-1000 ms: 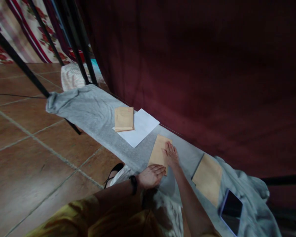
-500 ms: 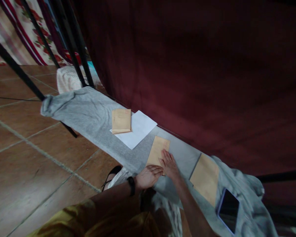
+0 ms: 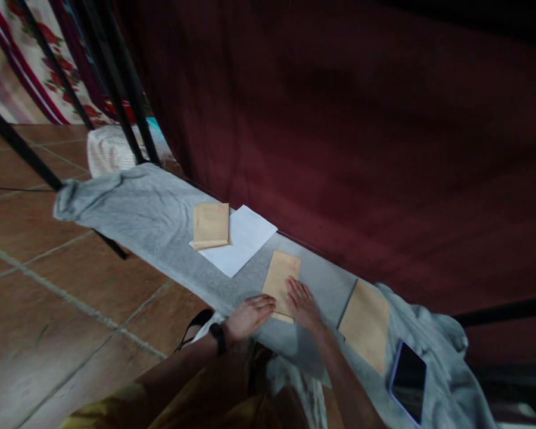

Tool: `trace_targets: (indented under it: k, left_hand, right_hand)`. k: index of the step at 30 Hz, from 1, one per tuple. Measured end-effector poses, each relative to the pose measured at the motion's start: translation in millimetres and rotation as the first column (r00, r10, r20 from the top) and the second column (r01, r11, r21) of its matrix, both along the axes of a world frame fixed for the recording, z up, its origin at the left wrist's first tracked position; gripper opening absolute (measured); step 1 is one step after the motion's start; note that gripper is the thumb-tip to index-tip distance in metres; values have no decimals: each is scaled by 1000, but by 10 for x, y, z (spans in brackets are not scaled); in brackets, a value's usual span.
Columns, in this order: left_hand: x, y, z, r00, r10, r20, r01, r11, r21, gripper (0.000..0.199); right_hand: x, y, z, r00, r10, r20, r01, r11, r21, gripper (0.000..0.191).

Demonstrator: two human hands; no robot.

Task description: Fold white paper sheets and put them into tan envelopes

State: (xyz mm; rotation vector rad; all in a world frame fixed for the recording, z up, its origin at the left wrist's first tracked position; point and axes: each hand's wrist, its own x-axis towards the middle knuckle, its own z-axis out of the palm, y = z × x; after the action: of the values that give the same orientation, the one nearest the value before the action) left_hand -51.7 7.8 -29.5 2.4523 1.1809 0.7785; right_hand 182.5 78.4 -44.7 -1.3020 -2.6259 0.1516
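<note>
Pointing lengthwise across the grey bench point(image 3: 325, 280), the brown envelope point(image 3: 277, 279)

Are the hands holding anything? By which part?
Nothing looks gripped; the left hand and right hand rest on the middle brown envelope, near its left and right edges.

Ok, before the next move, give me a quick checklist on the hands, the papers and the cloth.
1. Left hand on the brown paper piece: ok, fingers at its near left edge.
2. Right hand on it too: ok, fingers spread on its right side.
3. Near edge fully flat: cannot tell, the left hand hides part.
4. Brown stack apart from the hands: ok, partly over the white sheet.
5. Phone apart from the hands: ok.
6. Gray cloth smooth throughout: not ok, wrinkled toward the far end.
</note>
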Motion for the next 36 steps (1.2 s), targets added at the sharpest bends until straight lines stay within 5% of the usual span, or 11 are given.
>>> trace_targets:
  k: [9,15,26,36]
  left_hand:
    - [8,5,10,1000,24,1,-24,999,-33,29]
    - [11,11,31,998,48,46,-45,997,-69,26]
    - [83,1,21,984,162,-68,-165,986,-38,38]
    - [183,45,7,927,195,-320,-188,981,53,48]
  right_hand:
    - [-253,545,7,989,-140,44,137,989,50,53]
    - [-297,567,2,988,-133,76,133,991,13,55]
    - [-150,-349,6,997,-40,62,44,996,-73,53]
    - [-240,-1102,49,989,-89,-120,101,991,94,52]
